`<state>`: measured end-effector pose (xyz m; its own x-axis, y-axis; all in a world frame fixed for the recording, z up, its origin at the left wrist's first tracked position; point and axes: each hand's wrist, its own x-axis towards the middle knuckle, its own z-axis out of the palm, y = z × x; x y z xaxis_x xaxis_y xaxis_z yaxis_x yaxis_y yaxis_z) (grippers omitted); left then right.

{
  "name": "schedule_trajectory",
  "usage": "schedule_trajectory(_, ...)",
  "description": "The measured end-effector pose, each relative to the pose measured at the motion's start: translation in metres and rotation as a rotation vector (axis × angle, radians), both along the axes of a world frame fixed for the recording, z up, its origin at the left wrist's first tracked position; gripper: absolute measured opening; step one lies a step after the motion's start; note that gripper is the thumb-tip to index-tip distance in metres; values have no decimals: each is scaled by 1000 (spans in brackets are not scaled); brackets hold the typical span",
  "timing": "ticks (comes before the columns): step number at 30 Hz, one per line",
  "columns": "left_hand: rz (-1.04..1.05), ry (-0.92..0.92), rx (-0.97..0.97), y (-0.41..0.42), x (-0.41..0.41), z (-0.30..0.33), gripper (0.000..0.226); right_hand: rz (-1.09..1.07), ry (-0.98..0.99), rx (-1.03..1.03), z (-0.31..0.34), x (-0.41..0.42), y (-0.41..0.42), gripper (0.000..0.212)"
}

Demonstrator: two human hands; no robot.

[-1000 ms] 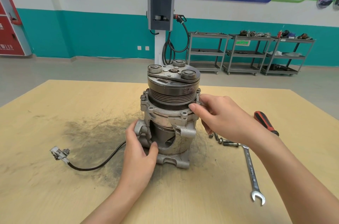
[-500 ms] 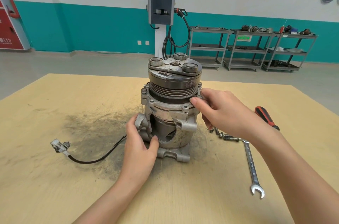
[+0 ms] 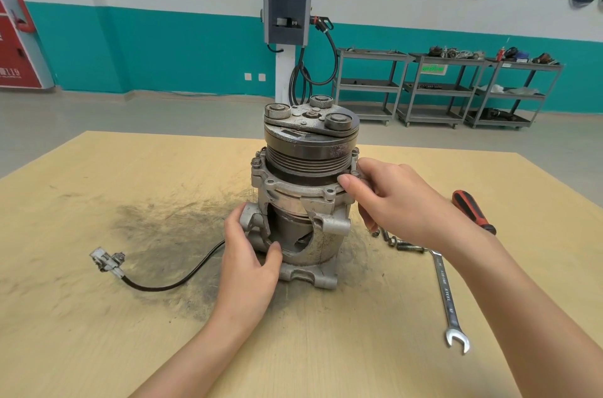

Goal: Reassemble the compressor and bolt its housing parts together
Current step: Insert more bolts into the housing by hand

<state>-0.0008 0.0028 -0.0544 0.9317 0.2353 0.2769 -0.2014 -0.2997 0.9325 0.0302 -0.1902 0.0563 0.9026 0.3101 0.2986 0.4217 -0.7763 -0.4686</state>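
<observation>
On compressor [image 3: 303, 201], apparently unmoved hands.

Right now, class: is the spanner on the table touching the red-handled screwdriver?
Apart. The head view shows bare tabletop between the spanner and the screwdriver; the spanner's top end stops near the loose bolts, below the screwdriver's handle.
</observation>
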Motion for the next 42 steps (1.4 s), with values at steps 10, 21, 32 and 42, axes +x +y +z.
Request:
schedule_trajectory(10, 1, -12, 9, 1, 1, -2, 62, -5, 1, 26, -3, -1, 2, 40)
schedule_trajectory(21, -2, -24, 12, 1, 2, -5, 63, 1, -9, 27, -4, -1, 2, 40)
schedule_trajectory(32, -18, -13, -11, 1, 1, -3, 65, 23, -46, -83, 3, 0, -5, 27)
schedule_trajectory(42, -11, -23, -12, 1, 2, -5, 64, 14, -165, 59, -4, 4, 0, 45)
